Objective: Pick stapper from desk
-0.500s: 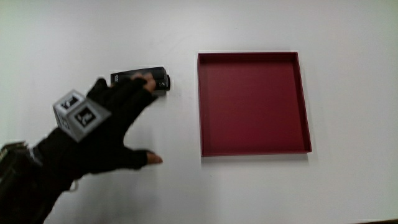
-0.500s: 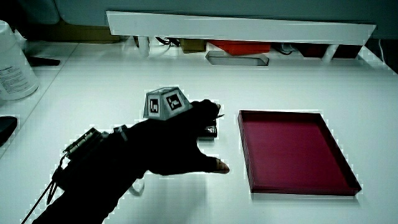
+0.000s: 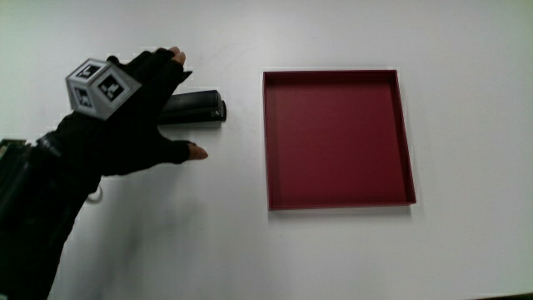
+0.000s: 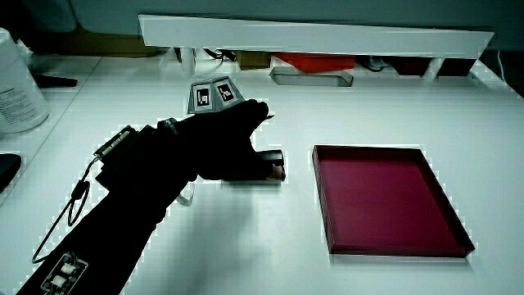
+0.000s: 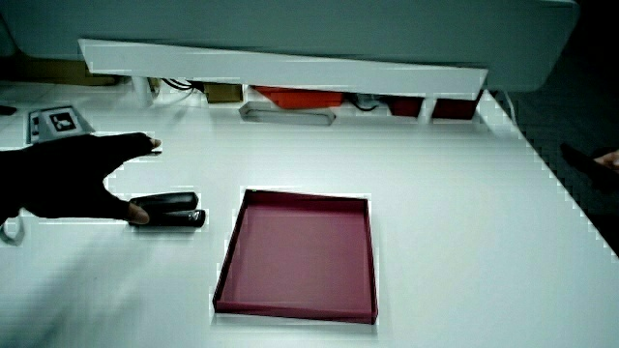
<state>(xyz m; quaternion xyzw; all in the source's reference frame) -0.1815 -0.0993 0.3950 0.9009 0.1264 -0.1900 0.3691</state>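
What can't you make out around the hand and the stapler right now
- Main view: the hand covers one end of the stapler, so grip contact is unclear.
- Side view: the palm hides most of the stapler.
- Side view: the picture's edge cuts off the forearm.

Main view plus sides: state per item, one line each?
stapler: closed, lying flat on the table beside the tray, not lifted
hand: over the stapler, fingers spread, no grip yet
red tray: flat on the table, nothing in it
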